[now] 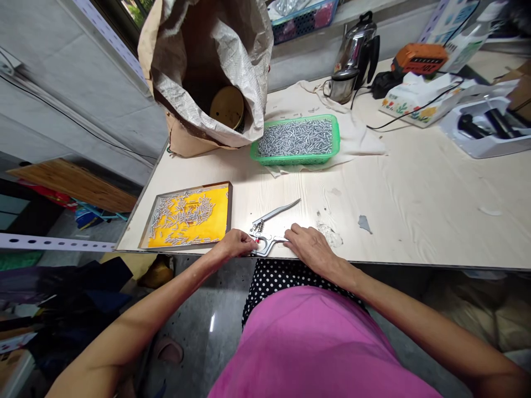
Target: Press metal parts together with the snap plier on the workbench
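1. Head view: a metal hand tool [265, 236] lies at the near edge of the desk [415, 193], with its upper handle slanting away to the right.
2. The left hand [235, 243] is curled, with its fingertips touching the tool's red-marked head. I cannot tell whether it pinches anything.
3. The right hand [309, 247] is released, its fingers lying flat on the lower handle.
4. A yellow tray [218, 216] of small metal pieces sits just left of the left hand. A green basket [294, 161] of similar pieces stands farther back, beside a paper sack [249, 83].
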Demonstrator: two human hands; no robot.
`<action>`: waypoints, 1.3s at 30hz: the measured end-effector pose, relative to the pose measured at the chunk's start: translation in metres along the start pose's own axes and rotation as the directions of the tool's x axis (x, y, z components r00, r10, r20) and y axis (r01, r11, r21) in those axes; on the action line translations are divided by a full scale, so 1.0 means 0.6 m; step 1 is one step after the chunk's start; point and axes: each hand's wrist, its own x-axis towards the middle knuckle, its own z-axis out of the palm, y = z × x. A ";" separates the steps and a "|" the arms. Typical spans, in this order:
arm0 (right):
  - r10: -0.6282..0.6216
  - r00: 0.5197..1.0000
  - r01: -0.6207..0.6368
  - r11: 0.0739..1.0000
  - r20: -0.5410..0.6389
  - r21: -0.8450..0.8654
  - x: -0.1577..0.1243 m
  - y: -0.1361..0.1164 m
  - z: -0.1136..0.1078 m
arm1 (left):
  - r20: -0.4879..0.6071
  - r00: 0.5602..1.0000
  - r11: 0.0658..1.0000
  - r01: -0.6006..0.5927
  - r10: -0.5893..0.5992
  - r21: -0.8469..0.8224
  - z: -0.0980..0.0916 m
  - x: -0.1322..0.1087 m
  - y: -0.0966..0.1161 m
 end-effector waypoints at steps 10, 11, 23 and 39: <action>-0.124 0.992 0.124 0.992 -0.011 0.004 0.038 0.051 -0.035 | -0.174 0.984 0.999 0.043 -0.047 -0.030 0.016 -0.012 -0.006; -0.146 0.989 0.146 0.989 0.005 0.003 0.046 0.057 -0.036 | -0.168 0.985 0.999 0.040 -0.046 -0.034 0.016 -0.010 -0.007; -0.110 0.984 0.119 0.991 0.138 -0.061 0.067 0.030 -0.067 | -0.175 0.984 0.999 0.038 -0.041 -0.024 0.018 -0.010 -0.013; -0.101 0.990 0.105 0.994 0.098 -0.038 0.048 0.009 -0.056 | -0.309 0.704 0.674 -0.320 0.639 0.665 0.057 -0.029 0.021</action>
